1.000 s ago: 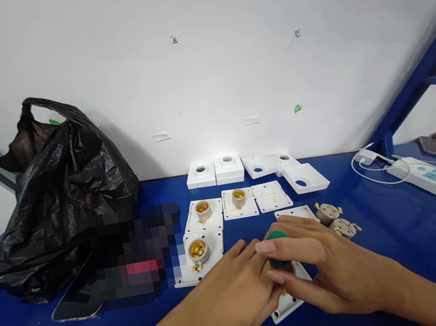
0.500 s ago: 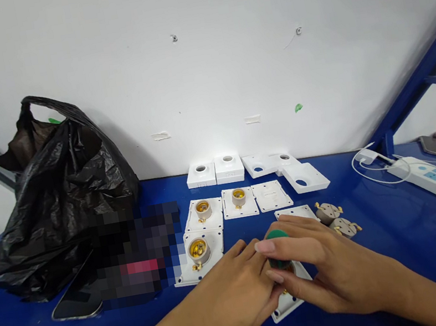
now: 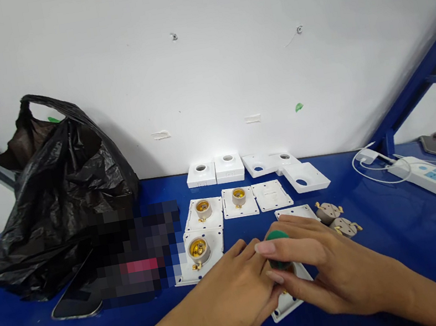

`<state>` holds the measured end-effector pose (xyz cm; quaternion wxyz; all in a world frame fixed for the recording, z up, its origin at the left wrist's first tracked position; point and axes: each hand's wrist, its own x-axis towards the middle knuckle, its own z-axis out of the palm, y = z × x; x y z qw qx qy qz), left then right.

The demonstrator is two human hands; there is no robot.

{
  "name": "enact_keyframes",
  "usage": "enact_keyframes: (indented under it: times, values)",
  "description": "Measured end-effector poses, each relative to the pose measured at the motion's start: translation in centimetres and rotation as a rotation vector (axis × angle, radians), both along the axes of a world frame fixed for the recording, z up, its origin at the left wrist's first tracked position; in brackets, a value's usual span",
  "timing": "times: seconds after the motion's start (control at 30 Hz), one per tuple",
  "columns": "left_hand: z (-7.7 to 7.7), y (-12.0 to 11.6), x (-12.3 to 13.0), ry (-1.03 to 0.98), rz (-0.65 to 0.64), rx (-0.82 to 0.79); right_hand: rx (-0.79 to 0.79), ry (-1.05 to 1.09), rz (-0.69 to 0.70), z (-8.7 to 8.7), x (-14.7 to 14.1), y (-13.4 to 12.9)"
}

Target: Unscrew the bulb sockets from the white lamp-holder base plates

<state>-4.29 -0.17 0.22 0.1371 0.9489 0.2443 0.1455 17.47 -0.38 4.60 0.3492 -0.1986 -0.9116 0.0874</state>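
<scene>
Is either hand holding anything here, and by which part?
The right hand holds a green-topped tool handle around its upper end. What the left hand grips, if anything, is hidden.

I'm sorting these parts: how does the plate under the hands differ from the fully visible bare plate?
The plate under the hands is partly hidden by the left hand and right hand; the bare plate shows fully. Brass pieces show at the plate under the hands, none on the bare plate. Both are white with holes.
</scene>
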Motion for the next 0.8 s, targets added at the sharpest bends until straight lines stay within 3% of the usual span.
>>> enact_keyframes:
  times: [0.8]
  values:
    - [0.38,0.01,-0.03,-0.002,-0.008,-0.006,0.01,-0.004,0.004,0.18,0.03,-0.04]
